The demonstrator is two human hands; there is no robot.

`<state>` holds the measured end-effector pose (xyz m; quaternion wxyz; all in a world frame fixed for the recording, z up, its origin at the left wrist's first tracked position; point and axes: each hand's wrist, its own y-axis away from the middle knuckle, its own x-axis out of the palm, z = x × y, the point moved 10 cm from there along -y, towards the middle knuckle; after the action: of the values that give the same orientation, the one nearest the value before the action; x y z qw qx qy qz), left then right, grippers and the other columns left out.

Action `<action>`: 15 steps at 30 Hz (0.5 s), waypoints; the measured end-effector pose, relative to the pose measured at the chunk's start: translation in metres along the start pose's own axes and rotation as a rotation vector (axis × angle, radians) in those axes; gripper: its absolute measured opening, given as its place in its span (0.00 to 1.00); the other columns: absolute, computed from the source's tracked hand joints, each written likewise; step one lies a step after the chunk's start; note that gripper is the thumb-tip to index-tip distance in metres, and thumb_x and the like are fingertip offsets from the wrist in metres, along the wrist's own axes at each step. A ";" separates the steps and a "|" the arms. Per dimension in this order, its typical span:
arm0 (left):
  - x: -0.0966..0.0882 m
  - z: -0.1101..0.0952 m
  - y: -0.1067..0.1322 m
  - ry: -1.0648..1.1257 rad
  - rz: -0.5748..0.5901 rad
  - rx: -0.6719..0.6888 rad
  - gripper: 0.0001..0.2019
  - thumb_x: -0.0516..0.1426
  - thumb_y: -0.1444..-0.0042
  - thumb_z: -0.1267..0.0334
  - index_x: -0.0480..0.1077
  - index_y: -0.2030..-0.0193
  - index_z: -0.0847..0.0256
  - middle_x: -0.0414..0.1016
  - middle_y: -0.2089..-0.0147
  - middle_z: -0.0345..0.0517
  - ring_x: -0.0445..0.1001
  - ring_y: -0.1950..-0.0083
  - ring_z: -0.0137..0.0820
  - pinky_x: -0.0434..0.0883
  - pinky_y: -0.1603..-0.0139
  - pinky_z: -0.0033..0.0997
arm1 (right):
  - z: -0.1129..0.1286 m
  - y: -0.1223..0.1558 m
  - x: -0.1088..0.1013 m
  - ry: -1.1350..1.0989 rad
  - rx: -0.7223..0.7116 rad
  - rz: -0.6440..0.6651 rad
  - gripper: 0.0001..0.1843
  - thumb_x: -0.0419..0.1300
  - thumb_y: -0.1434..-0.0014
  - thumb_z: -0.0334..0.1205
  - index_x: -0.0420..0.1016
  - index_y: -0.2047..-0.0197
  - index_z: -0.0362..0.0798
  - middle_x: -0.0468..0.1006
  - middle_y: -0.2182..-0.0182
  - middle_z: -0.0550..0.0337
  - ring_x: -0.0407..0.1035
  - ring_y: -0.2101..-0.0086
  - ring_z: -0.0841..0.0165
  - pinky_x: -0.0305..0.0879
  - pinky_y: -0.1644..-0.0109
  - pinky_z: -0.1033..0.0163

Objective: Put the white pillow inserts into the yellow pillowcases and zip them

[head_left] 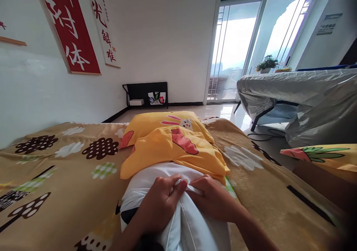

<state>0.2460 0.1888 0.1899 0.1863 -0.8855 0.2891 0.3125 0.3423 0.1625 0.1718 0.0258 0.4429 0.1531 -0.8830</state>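
A white pillow (156,172) lies at the near middle of the bed, its far end tucked under or into a yellow pillowcase (156,147) printed with a carrot. My left hand (163,197) pinches a fold of the white pillow's fabric. Close beside it, my right hand (210,195) grips the same gathered fabric from the other side. Whether the far end of the pillow sits inside the yellow case cannot be made out. Just behind lies another yellow pillow (145,122) with a rabbit print.
A brown patterned blanket (69,176) covers the bed. More yellow printed fabric (334,156) is at the right edge. Beyond stand a plastic-covered table (279,83) with a potted plant (267,63), and a low black rack (139,91) by the wall.
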 end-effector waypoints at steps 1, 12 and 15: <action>0.003 -0.004 -0.006 0.018 0.016 0.020 0.22 0.45 0.38 0.47 0.73 0.66 0.59 0.76 0.66 0.45 0.71 0.61 0.36 0.65 0.58 0.31 | -0.003 0.000 -0.005 -0.013 0.016 -0.008 0.26 0.50 0.36 0.53 0.70 0.78 0.46 0.72 0.79 0.63 0.63 0.75 0.72 0.58 0.70 0.67; -0.006 -0.060 -0.114 0.054 -0.038 0.002 0.18 0.53 0.43 0.55 0.67 0.79 0.63 0.57 0.82 0.36 0.59 0.75 0.27 0.57 0.72 0.27 | 0.034 0.103 -0.132 -0.022 -0.095 -1.029 0.27 0.50 0.35 0.50 0.56 0.35 0.56 0.63 0.39 0.51 0.63 0.44 0.54 0.67 0.47 0.47; 0.004 -0.066 -0.136 0.101 -0.077 -0.022 0.17 0.54 0.43 0.54 0.69 0.78 0.63 0.60 0.81 0.37 0.60 0.75 0.27 0.60 0.69 0.27 | 0.047 0.113 -0.134 0.111 -0.109 -1.050 0.35 0.48 0.37 0.59 0.48 0.31 0.56 0.53 0.34 0.50 0.57 0.40 0.48 0.64 0.44 0.41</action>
<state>0.3634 0.2578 0.2565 0.1739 -0.9125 0.2605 0.2633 0.4075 0.0288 0.2766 -0.4050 0.3509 0.4009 -0.7431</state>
